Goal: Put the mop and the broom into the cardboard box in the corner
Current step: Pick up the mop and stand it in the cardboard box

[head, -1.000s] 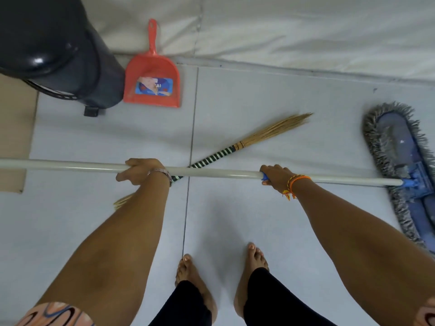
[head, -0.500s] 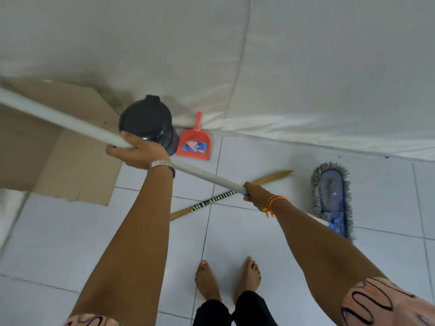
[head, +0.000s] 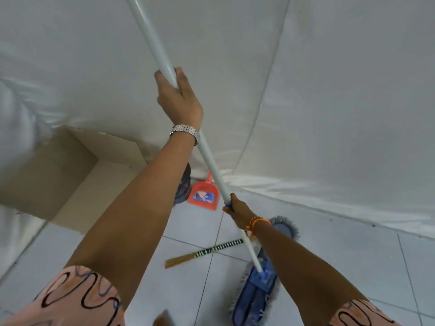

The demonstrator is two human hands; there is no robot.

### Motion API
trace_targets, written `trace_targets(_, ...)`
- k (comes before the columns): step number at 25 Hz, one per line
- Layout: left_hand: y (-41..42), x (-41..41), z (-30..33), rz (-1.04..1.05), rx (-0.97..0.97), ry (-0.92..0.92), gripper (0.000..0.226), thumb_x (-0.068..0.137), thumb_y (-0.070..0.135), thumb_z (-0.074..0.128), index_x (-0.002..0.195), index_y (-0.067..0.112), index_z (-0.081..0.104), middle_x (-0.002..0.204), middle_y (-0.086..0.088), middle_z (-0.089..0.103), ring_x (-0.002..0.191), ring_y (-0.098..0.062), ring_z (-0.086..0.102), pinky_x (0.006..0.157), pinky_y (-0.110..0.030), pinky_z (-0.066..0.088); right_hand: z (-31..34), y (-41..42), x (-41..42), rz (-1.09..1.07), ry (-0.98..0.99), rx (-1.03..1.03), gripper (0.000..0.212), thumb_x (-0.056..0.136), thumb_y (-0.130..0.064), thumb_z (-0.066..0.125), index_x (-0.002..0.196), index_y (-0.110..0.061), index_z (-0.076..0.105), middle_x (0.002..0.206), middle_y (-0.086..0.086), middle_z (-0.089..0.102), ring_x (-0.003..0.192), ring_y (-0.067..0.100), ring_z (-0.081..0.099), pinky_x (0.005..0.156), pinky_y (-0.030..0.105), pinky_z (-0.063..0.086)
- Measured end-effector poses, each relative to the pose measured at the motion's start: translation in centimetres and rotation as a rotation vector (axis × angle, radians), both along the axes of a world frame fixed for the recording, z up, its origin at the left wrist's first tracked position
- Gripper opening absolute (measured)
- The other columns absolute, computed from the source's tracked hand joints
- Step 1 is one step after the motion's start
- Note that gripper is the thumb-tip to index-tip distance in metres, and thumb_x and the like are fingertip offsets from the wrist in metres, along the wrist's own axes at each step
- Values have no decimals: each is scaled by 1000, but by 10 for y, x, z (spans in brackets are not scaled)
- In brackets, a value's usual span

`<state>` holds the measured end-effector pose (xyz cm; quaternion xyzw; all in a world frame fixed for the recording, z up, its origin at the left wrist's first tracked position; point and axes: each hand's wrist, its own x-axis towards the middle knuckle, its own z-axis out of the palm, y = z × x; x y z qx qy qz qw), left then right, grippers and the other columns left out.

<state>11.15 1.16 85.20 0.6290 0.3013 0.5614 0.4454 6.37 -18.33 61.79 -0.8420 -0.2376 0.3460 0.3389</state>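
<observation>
Left hand [head: 179, 100] and right hand [head: 237, 211] gripping mop [head: 213, 164] pole, top cut off; broom [head: 207, 251] partly hidden; cardboard box [head: 70, 175] left.

The blue label on the red dustpan [head: 203, 195] is too blurred to read.

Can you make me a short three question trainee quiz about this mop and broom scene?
1. True or false: both hands grip the mop pole.
2. Which thing lies flat on the floor tiles? A) the broom B) the watch C) the box
3. Fill in: the cardboard box stands to the ___ of the left hand.

Key: 1 true, the right hand holds lower down the pole than the left; 2 A; 3 left.
</observation>
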Motion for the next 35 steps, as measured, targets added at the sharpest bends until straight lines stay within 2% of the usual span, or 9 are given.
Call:
trace_targets(4, 43, -5, 49, -116, 88, 6, 20, 102, 21, 52, 88, 10, 45, 54, 13, 37, 37, -5, 36, 41, -20, 33, 40, 59, -14, -80, 63, 110, 27, 95, -1, 52, 91, -25, 39, 74, -7, 40, 62, 5, 38, 53, 5, 37)
trace_targets(11, 141, -60, 115, -400, 173, -25, 20, 102, 22, 52, 86, 12, 46, 58, 12, 38, 42, -4, 32, 44, -22, 34, 81, 194, -77, -199, -40, 193, 23, 95, -1, 52, 115, -6, 43, 91, 12, 46, 79, 22, 45, 69, 24, 48)
trace_targets(14, 178, -88, 131, -492, 181, -35, 20, 101, 21, 53, 85, 11, 46, 60, 6, 40, 48, -13, 34, 44, -30, 34, 91, 250, -107, -203, -84, 236, 29, 96, -6, 53, 122, -2, 42, 91, 6, 48, 88, 23, 49, 83, 33, 53)
trace_targets(16, 206, -105, 140, -580, 172, -41, 21, 101, 23, 55, 84, 12, 47, 60, 2, 40, 49, -18, 35, 42, -33, 35, 96, 290, -127, -250, -111, 260, 33, 95, -11, 56, 124, -2, 43, 95, 5, 50, 90, 21, 49, 82, 32, 51)
trace_targets(19, 248, -129, 150, -743, 123, -51, 22, 101, 26, 56, 81, 19, 48, 55, 5, 37, 42, -15, 31, 39, -26, 32, 98, 348, -149, -288, -158, 287, 40, 93, -21, 60, 128, -10, 44, 101, -2, 54, 91, 16, 52, 83, 30, 46)
trace_targets(24, 322, -152, 153, -802, 142, -32, 19, 101, 28, 54, 86, 18, 48, 54, 0, 35, 39, -17, 29, 37, -23, 33, 99, 439, -162, -295, -115, 306, 21, 93, -15, 59, 107, -18, 44, 98, 1, 51, 89, 17, 49, 84, 28, 44)
trace_targets(27, 378, -156, 148, -817, 173, -25, 18, 101, 29, 53, 88, 19, 48, 53, 0, 38, 36, -16, 31, 36, -23, 36, 99, 499, -162, -275, -56, 310, 17, 95, 1, 52, 95, -10, 39, 94, 11, 41, 84, 22, 39, 76, 28, 46)
trace_targets(31, 449, -151, 139, -851, 187, 1, 19, 101, 31, 51, 86, 20, 47, 53, 1, 41, 35, -15, 34, 37, -22, 36, 87, 572, -148, -290, -36, 305, 11, 95, -7, 55, 101, -3, 47, 90, 13, 48, 82, 26, 48, 81, 49, 52)
trace_targets(35, 525, -129, 135, -939, 254, 67, 20, 103, 30, 48, 88, 18, 44, 52, -1, 45, 32, -17, 42, 37, -25, 39, 84, 649, -125, -341, 21, 369, 15, 94, -2, 55, 93, -11, 44, 88, 10, 45, 83, 24, 44, 76, 37, 43)
